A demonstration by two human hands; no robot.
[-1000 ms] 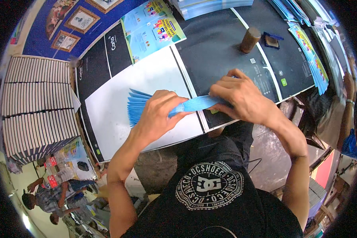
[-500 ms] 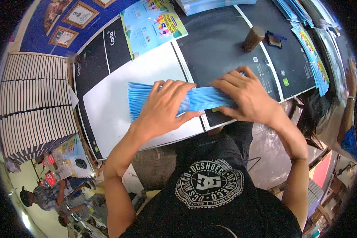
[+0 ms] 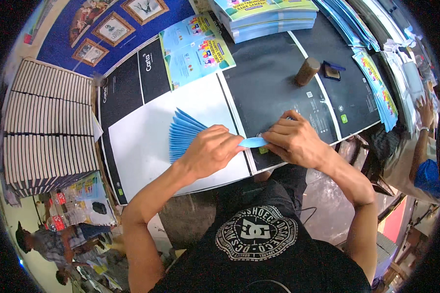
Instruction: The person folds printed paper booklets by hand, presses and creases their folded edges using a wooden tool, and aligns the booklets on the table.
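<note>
A stack of light blue paper sheets or booklets [image 3: 183,133] is between my two hands, held on edge over the white board [image 3: 141,141]. My left hand [image 3: 211,151] pinches it near the middle, and its left part fans out into many separate edges. My right hand [image 3: 294,139] is closed round the other end, fingers curled over it. Between the hands a short stretch of the stack shows, squeezed thin and slightly bowed. The right end is hidden under my right hand.
Behind my hands lies a blue-green printed cover sheet [image 3: 193,51]. A brown cylinder [image 3: 307,71] and a small open ink-pad case [image 3: 332,72] stand on the black boards. A thick booklet stack [image 3: 273,24] is at the back; tall book piles [image 3: 49,117] line the left. Another person's hand [image 3: 425,111] is at far right.
The blue stack's middle has gone from a wide, flat face to a thin, bowed strip. My hands are lower and the left end fans wider. The view has shifted slightly.
</note>
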